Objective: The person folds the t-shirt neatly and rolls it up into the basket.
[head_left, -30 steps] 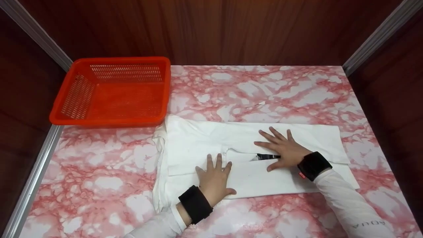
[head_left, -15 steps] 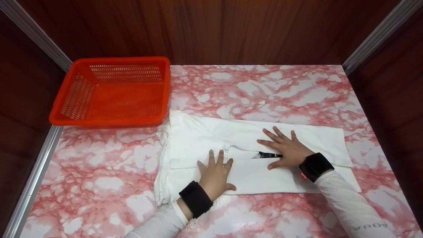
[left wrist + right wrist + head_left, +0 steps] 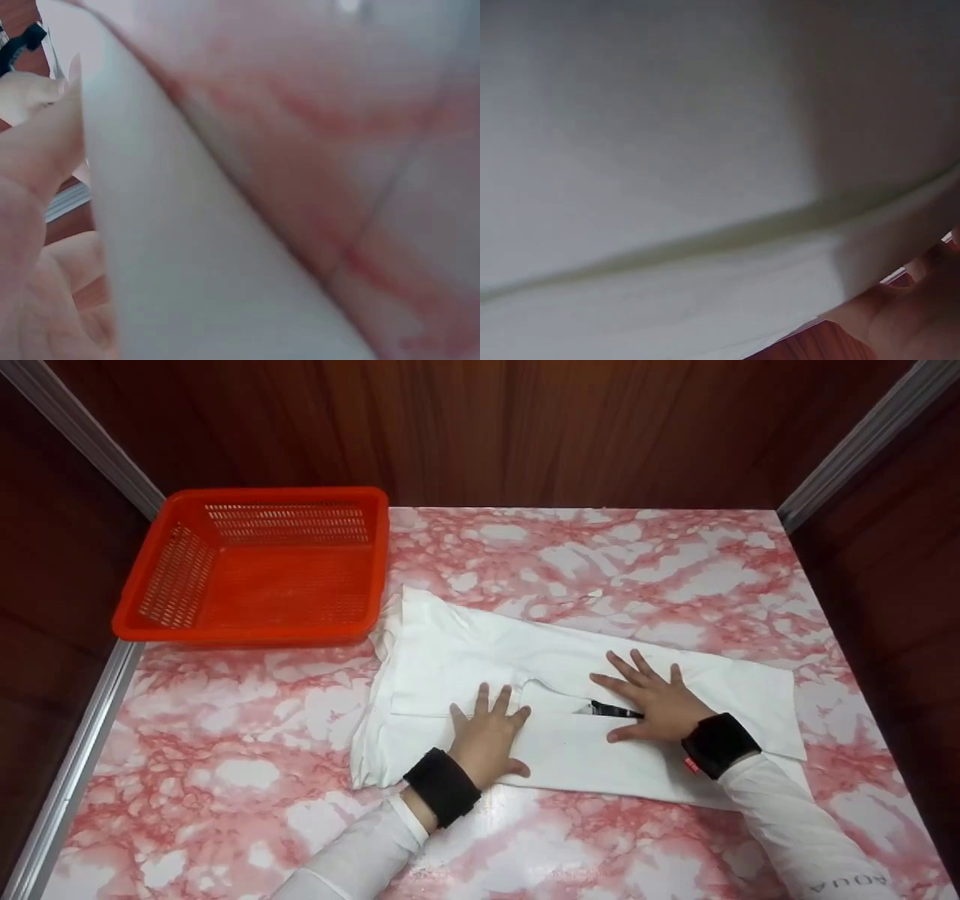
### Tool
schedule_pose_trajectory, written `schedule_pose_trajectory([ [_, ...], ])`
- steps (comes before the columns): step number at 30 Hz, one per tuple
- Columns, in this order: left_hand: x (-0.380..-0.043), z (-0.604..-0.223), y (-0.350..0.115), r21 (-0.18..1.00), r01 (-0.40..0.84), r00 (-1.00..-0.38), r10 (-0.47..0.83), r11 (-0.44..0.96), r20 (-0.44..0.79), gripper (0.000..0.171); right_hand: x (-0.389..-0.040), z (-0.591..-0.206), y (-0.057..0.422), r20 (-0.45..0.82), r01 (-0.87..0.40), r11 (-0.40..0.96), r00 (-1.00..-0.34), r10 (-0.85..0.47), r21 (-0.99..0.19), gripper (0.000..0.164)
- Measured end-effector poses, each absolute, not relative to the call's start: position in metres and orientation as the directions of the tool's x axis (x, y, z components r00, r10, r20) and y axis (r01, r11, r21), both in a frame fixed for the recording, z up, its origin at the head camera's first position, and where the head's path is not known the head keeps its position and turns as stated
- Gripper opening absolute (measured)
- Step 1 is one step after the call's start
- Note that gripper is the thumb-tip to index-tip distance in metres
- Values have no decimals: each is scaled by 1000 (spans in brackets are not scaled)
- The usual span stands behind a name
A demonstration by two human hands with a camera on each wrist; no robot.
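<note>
A white shirt (image 3: pixel 555 754), folded lengthwise into a long strip, lies slanted on the table with its left end farther from me. My left hand (image 3: pixel 487 739) rests on its near left part, fingers spread. Farther right, my right hand (image 3: pixel 660 705) lies on it, fingers also spread and straight. Between the hands a narrow gap in the folds shows a black patch (image 3: pixel 611 709). Layers bunch up along the left end. In the left wrist view, the shirt's edge (image 3: pixel 172 225) runs close beside the hand; the right wrist view is filled mostly by white cloth (image 3: pixel 652 150).
An orange-red plastic basket (image 3: pixel 277 585) with slotted walls stands at the back left, near the shirt's far left corner. The table (image 3: pixel 675 562) has a pink and white marbled top. Dark wood panels (image 3: pixel 480 427) enclose its back and sides.
The shirt has turned clockwise on the table: its left end slid away from me and its right end came nearer. My left hand moved slightly away with it; my right hand shifted slightly right.
</note>
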State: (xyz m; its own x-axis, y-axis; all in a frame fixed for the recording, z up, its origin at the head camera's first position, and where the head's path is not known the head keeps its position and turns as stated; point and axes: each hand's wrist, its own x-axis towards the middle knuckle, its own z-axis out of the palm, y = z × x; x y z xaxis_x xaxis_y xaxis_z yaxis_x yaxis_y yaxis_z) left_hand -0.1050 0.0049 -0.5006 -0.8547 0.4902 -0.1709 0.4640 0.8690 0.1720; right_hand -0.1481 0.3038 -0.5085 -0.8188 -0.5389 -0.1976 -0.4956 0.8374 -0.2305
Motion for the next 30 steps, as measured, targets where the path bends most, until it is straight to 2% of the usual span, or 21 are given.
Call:
schedule_pose_trajectory([
  [11, -133, -501, -1, 201, 531, -812, 562, 823, -157, 91, -146, -508, 303, -206, -419, 880, -862, -463, -223, 88],
  [21, -154, -496, -3, 190, 558, -771, 589, 808, -241, 90, -147, -506, 301, -220, -372, 902, -882, -417, -219, 87],
  [30, -175, -494, -5, 218, 592, -734, 631, 776, -251, 88, -150, -508, 299, -229, -320, 921, -901, -368, -222, 88],
])
